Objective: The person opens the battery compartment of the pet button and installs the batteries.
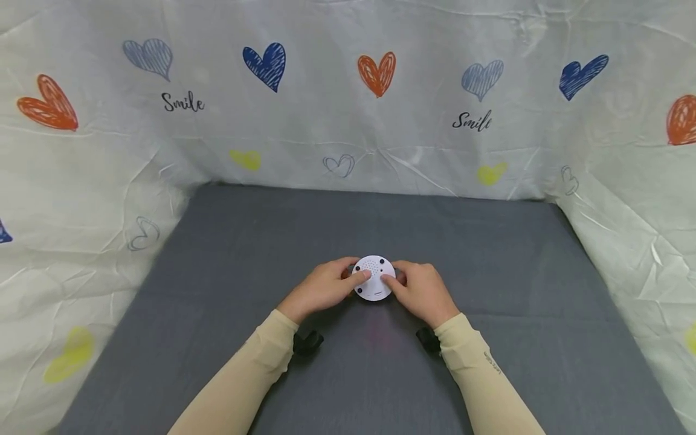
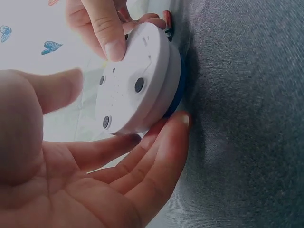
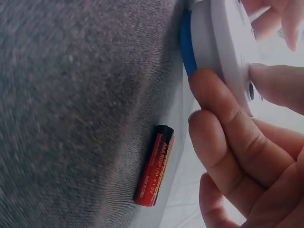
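Both forearms enter from my near edge over the grey cloth [image 1: 217,254]. My left hand [image 1: 321,289] and right hand [image 1: 421,293] pinch the round white device [image 1: 373,278] at mid-table, thumbs pressed on its top face, fingers curled round its rim. Beside my right fingers [image 3: 228,128] lies a red-and-black battery [image 3: 154,166].

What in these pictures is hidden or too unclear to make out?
- Head view: the battery is hidden behind the right hand.
- Right wrist view: the battery's small print is too blurred to read.
- All views: the round white device's underside lies against the grey cloth.
- Left wrist view: the left hand's thumb is blurred.
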Tool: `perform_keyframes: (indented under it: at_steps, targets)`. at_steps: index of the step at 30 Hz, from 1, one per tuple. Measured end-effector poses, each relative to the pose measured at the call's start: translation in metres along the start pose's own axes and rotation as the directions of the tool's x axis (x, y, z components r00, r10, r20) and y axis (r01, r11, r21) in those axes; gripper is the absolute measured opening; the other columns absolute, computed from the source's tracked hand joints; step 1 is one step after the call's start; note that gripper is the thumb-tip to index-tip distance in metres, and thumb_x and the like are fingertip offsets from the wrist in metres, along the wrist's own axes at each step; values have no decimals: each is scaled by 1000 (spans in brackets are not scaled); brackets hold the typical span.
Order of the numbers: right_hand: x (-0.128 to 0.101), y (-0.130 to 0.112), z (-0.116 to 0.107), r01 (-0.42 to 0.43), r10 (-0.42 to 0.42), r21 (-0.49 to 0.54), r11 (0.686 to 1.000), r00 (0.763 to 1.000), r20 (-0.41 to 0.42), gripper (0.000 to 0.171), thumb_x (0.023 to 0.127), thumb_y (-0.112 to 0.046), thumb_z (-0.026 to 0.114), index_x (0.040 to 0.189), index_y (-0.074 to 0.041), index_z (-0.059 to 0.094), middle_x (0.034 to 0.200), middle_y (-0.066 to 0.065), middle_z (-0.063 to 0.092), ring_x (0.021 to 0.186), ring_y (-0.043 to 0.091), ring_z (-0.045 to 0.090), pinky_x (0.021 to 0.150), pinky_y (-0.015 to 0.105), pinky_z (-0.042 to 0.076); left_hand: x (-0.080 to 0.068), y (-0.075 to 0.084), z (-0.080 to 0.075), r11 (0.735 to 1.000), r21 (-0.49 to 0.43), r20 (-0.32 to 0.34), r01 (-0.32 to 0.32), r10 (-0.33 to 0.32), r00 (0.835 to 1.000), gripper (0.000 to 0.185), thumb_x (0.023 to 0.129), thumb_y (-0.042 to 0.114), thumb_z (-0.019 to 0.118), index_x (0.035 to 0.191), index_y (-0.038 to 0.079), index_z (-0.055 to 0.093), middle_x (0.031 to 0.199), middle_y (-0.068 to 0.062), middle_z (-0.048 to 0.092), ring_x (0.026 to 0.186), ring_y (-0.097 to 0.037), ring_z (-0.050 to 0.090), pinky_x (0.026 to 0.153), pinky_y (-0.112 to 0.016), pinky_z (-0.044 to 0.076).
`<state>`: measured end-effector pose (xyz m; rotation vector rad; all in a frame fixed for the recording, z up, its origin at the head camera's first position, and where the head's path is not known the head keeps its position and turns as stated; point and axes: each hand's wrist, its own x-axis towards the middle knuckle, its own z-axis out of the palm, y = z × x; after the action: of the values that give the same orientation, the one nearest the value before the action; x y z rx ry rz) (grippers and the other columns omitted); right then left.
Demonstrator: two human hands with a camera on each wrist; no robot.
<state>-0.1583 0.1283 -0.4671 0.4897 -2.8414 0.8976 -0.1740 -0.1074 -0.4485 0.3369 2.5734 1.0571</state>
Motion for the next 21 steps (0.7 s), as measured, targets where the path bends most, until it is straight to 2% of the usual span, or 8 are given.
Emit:
perform_keyframes:
  at_steps: [5, 8, 12, 16, 18, 21]
  targets:
    - [2, 2, 2, 22, -22, -29, 999, 999, -23, 19, 102, -27, 76, 108, -8, 79, 59, -6, 53, 52, 8, 45, 55, 28, 40, 1, -2, 3, 998, 30, 15, -47, 46, 999, 74, 98, 55, 76, 156, 13, 55, 99, 1, 71, 84, -13, 64, 76, -32, 51]
    - [4, 2, 4, 48, -52, -83, 995, 998, -45, 18, 102, -28, 76, 101, -10, 79, 57, -7, 50, 55, 10, 45, 67, 35, 45, 2, -3, 5, 997, 30, 25, -67, 66, 998, 85, 93, 47, 85, 161, 13, 49, 102, 2, 72, 86, -11, 65, 79, -32, 53]
    - [7, 2, 4, 54, -61, -142, 988, 997, -45, 20, 100, -32, 77, 90, -15, 78, 54, -9, 48, 60, 13, 46, 83, 48, 46, 3, -4, 9, 996, 68, 18, -64, 63, 998, 98, 91, 39, 89, 169, 13, 35, 107, 1, 70, 87, -10, 64, 83, -33, 52]
    - [11, -1, 0, 32, -34, -173, 984, 999, -10, 23, 100, -36, 77, 87, -16, 79, 56, -6, 53, 64, 16, 50, 89, 52, 45, 3, -4, 11, 992, 100, 1, -76, 77, 997, 97, 93, 35, 88, 170, 13, 34, 105, -2, 66, 85, -12, 61, 81, -34, 51]
    - [12, -2, -2, 37, -41, -206, 978, 999, -19, 24, 99, -38, 79, 93, -14, 81, 67, -1, 64, 73, 20, 56, 90, 52, 44, 2, -3, 11, 992, 103, -3, -79, 79, 997, 96, 93, 35, 87, 170, 14, 34, 105, -2, 65, 86, -13, 61, 80, -34, 50]
    - [14, -6, -7, 95, -108, -240, 966, 993, -41, 30, 96, -38, 83, 111, -12, 83, 100, 6, 78, 98, 26, 66, 98, 54, 44, 1, -3, 10, 992, 104, -6, -77, 78, 997, 95, 94, 35, 87, 171, 15, 34, 108, -2, 65, 87, -13, 61, 81, -34, 50]
